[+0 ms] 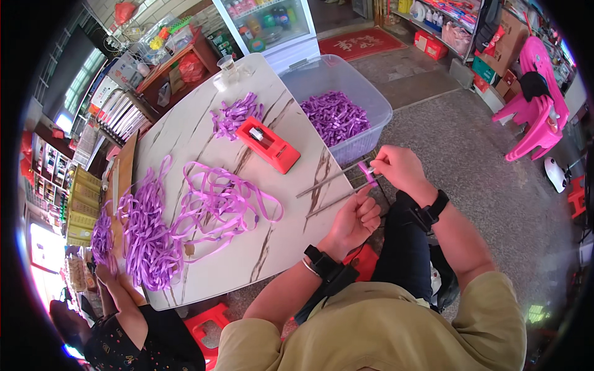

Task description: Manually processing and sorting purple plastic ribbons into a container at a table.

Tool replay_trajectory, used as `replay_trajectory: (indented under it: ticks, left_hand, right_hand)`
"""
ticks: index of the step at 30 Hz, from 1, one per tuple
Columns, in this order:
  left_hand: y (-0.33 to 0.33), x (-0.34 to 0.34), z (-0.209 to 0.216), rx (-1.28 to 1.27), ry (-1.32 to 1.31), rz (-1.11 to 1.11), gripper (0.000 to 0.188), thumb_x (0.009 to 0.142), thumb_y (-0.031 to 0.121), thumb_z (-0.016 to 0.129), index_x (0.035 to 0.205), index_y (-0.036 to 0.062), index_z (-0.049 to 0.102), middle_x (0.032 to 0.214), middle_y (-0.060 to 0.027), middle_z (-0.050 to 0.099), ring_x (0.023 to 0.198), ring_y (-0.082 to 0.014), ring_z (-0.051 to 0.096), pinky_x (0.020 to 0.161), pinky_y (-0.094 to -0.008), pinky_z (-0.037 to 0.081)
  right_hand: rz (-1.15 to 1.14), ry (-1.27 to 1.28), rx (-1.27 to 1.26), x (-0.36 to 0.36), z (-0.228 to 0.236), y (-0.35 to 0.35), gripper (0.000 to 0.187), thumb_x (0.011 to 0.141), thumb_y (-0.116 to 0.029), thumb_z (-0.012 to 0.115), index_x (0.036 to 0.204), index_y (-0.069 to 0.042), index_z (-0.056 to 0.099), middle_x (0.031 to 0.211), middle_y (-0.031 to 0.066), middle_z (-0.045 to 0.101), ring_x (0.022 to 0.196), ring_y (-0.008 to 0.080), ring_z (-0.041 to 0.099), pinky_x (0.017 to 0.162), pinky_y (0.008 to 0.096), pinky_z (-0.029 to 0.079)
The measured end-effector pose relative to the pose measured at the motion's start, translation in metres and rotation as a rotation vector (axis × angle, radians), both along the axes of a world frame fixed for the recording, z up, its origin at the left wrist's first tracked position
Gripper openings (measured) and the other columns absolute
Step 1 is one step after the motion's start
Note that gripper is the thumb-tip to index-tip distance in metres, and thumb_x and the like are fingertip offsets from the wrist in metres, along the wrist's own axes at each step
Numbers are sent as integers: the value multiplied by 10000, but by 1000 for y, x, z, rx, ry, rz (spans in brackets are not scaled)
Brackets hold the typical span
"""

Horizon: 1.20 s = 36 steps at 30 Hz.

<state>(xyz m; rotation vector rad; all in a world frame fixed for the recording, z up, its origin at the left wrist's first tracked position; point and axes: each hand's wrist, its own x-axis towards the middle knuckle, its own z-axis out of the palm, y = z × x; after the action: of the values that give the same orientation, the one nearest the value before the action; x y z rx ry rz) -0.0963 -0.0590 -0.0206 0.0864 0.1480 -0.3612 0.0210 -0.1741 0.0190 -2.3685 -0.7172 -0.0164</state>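
Two thin metal rods (331,184) lie side by side over the table's right corner, their ends reaching off the edge toward me. A short length of purple ribbon (369,175) spans the rods near those ends. My right hand (399,168) pinches the ribbon at the upper rod, with thumb and fingers together. Just below, my left hand (357,217) is closed with its fingers curled, and a fingertip reaches the ribbon by the lower rod. Whatever sits inside the left hand's curled fingers is hidden.
On the marbled table (297,247) are a red tape dispenser (268,144), a small ribbon pile (238,115) and loose ribbon strands (223,201). A clear plastic bin (371,133) holding purple pieces stands beyond the corner. Another person (130,328) sits at the left by more ribbon.
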Motion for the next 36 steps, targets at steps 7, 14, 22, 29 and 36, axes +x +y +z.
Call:
replay_trajectory:
  ticks: [7,14,22,29,36]
  left_hand:
    - [-2,-1,8,45,49,2,261,872,100,325,1113,89,426,535,30,224,496,-79,255,444,-194,262]
    - [-2,-3,13,75,84,-1,311,876,119,343,1185,118,372,541,38,227,495,-76,257,455,-198,259]
    - [-5,-2,15,124,129,27,358,885,133,325,1239,103,369,528,39,235,496,-73,268,451,-191,274]
    - [-5,-1,13,126,103,21,356,877,128,321,1227,111,387,529,39,239,497,-73,272,454,-192,275]
    - [-4,-3,11,75,64,20,341,869,109,325,1209,114,348,544,38,238,498,-74,263,455,-195,265]
  right_hand:
    - [121,603,318,25,-37,-12,192,782,-202,585,744,-14,583,685,34,609,616,105,570,547,240,434]
    - [341,1336,704,35,-103,-4,201,801,-295,585,759,-100,566,665,-59,491,612,48,450,558,216,352]
    - [652,1714,1460,-13,-150,42,170,796,-239,590,861,-132,476,743,-54,460,720,81,462,705,223,385]
    - [362,1746,1619,-33,-123,48,179,798,-227,589,834,-108,461,751,-38,463,721,72,459,698,203,389]
    - [178,1544,1099,-14,-95,23,224,807,-218,569,942,-41,545,779,-2,546,670,84,496,634,230,418]
